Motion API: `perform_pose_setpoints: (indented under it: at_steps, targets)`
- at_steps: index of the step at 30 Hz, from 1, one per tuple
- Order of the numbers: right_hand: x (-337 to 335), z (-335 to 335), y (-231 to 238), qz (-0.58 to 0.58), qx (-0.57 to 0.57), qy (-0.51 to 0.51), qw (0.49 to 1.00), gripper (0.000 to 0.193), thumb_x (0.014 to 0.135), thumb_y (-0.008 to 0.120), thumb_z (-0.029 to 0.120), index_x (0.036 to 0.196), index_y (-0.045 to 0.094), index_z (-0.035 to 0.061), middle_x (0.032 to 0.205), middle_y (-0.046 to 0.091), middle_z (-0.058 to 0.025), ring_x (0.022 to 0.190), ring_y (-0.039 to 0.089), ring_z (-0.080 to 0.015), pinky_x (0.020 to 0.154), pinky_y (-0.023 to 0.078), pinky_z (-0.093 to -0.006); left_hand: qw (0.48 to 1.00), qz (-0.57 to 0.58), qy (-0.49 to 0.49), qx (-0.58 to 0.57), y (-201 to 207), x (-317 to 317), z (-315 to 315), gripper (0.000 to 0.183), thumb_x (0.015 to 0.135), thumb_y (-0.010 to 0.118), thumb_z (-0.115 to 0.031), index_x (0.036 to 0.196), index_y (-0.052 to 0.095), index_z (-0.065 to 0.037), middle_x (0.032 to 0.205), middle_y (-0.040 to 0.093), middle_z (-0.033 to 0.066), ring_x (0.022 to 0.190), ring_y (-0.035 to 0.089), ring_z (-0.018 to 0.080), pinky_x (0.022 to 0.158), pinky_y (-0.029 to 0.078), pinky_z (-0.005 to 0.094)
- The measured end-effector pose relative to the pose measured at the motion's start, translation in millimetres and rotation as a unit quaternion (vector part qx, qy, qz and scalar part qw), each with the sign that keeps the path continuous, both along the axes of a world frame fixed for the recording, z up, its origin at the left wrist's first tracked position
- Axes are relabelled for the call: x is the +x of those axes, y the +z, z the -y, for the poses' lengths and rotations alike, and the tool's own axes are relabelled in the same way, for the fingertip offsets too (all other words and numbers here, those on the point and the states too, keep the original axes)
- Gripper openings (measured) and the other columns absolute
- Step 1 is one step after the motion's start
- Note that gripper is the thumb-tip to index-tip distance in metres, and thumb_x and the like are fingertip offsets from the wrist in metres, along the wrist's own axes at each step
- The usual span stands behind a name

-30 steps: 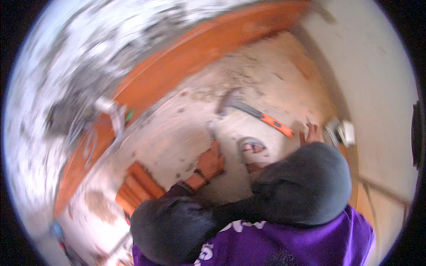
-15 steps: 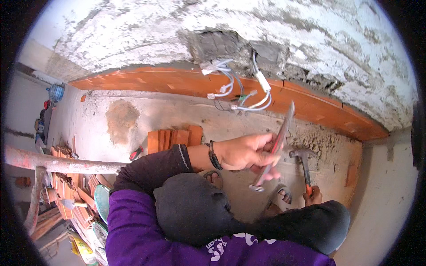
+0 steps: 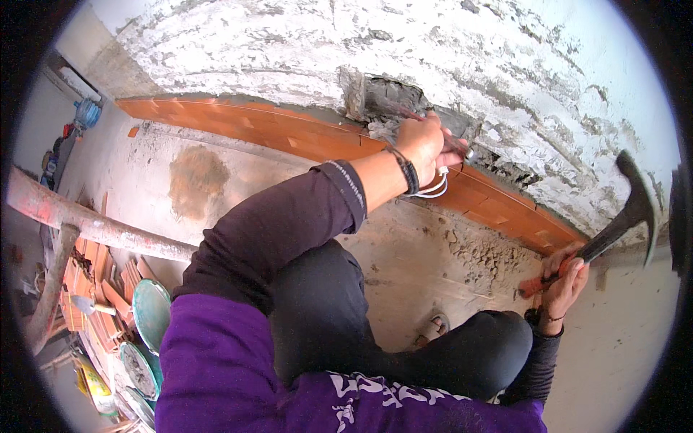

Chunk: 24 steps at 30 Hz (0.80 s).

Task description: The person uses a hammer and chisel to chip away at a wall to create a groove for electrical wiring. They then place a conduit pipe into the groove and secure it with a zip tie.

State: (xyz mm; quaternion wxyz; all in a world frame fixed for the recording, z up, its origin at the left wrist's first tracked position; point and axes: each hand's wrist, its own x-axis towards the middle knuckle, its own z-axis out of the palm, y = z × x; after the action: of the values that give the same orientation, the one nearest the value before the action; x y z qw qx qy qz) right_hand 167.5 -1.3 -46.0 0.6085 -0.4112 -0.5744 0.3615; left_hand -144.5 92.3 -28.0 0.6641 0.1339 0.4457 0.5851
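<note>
My left hand (image 3: 422, 144) is closed around a slim chisel (image 3: 470, 154) with a metal butt end. Its far end points into a rough recess (image 3: 393, 94) cut in the whitish wall; the exact tip is hard to make out. White electrical wires (image 3: 435, 190) hang just below this hand, partly hidden by it. Out to the right, my right hand (image 3: 563, 289) grips the orange handle of a claw hammer (image 3: 610, 237). The hammer is raised, its dark head well apart from the chisel.
Orange tiles (image 3: 289, 137) line the wall's foot. Rubble (image 3: 484, 260) lies on the floor below. At the left are a whitewashed pole (image 3: 123, 234), stacked tiles (image 3: 90, 278), a trowel (image 3: 90, 305) and green basins (image 3: 151, 314). A side wall (image 3: 613, 339) stands at right.
My left hand has moved up to the wall recess and turned the chisel so it points left. My right hand has lifted the hammer from low near the floor, out to the right.
</note>
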Motion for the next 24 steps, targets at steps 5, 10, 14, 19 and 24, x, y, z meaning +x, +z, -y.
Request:
perform_pose_setpoints:
  at_steps: [5, 10, 14, 19, 24]
  targets:
    - [-62, -19, 36, -0.105, 0.019, 0.076, 0.991, 0.038, 0.095, 0.047, 0.041, 0.104, 0.047, 0.0041, 0.063, 0.042, -0.0017, 0.048, 0.039, -0.0098, 0.041, 0.032, -0.0232, 0.999, -0.004, 0.048, -0.012, -7, -16, -19, 0.031, 0.1, 0.029, -0.027, 0.087, 0.042, -0.002, 0.082, 0.05, 0.0102, 0.077, 0.065, 0.0297, 0.068, 0.057, 0.0475]
    - [-96, -35, 30, -0.149, 0.058, 0.139, 0.977, 0.04, 0.093, 0.048, 0.045, 0.087, 0.043, 0.0061, 0.059, 0.04, -0.002, 0.047, 0.038, -0.0117, 0.041, 0.03, -0.0272, 0.991, 0.017, 0.128, 0.029, 9, -10, -20, 0.026, 0.097, 0.034, -0.025, 0.089, 0.043, -0.003, 0.081, 0.052, 0.0082, 0.073, 0.063, 0.025, 0.059, 0.052, 0.0369]
    - [-100, -44, 6, -0.145, 0.119, 0.18, 0.966, 0.038, 0.094, 0.045, 0.042, 0.078, 0.039, 0.0087, 0.055, 0.034, -0.0016, 0.045, 0.034, -0.0128, 0.043, 0.032, -0.0275, 0.987, 0.05, 0.14, 0.054, 11, -13, -28, 0.03, 0.096, 0.03, -0.026, 0.085, 0.044, -0.003, 0.079, 0.054, 0.0088, 0.068, 0.063, 0.0223, 0.056, 0.051, 0.0352]
    - [-118, -45, -42, -0.019, -0.023, 0.161, 0.987, 0.033, 0.094, 0.049, 0.034, 0.076, 0.04, 0.0081, 0.052, 0.038, -0.0006, 0.042, 0.036, -0.0112, 0.038, 0.031, -0.027, 0.982, 0.033, 0.181, 0.041, 14, -6, -37, 0.032, 0.096, 0.033, -0.028, 0.095, 0.048, 0.0, 0.081, 0.059, 0.0113, 0.069, 0.058, 0.0221, 0.056, 0.049, 0.0328]
    - [-121, -52, -37, 0.045, -0.158, 0.225, 0.96, 0.027, 0.093, 0.052, 0.025, 0.075, 0.041, 0.0082, 0.052, 0.04, -0.0002, 0.042, 0.038, -0.0098, 0.038, 0.032, -0.0258, 0.975, -0.012, 0.221, 0.018, 13, -1, -41, 0.034, 0.097, 0.033, -0.031, 0.094, 0.049, -0.001, 0.081, 0.056, 0.0099, 0.067, 0.056, 0.0208, 0.058, 0.048, 0.0333]
